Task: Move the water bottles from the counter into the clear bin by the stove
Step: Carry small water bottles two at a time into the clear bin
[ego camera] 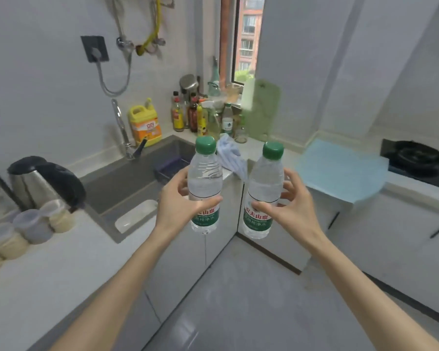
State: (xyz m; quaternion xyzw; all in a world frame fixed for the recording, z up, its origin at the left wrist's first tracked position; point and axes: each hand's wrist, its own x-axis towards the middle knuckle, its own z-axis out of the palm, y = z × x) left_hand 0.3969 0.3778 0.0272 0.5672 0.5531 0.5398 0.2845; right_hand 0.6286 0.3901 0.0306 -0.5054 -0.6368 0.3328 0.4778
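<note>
Left hand (175, 202) clasps left bottle (205, 173), upright, cap up, well left of stove (418, 159). Right hand (293, 206) clasps right bottle (265, 178), upright, nearer stove. Bluish bin (340, 171) just left of stove, rightward of both bottles; right hand closer.

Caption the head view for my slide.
Left hand grips the left bottle, right hand the right bottle, both green-capped, upright, in mid-air between sink and stove.

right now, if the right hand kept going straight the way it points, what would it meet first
Probably the striped cloth: the right hand, gripping its water bottle, points forward and leftward toward it. Depth is unclear, so the other bottle could come first.
</note>
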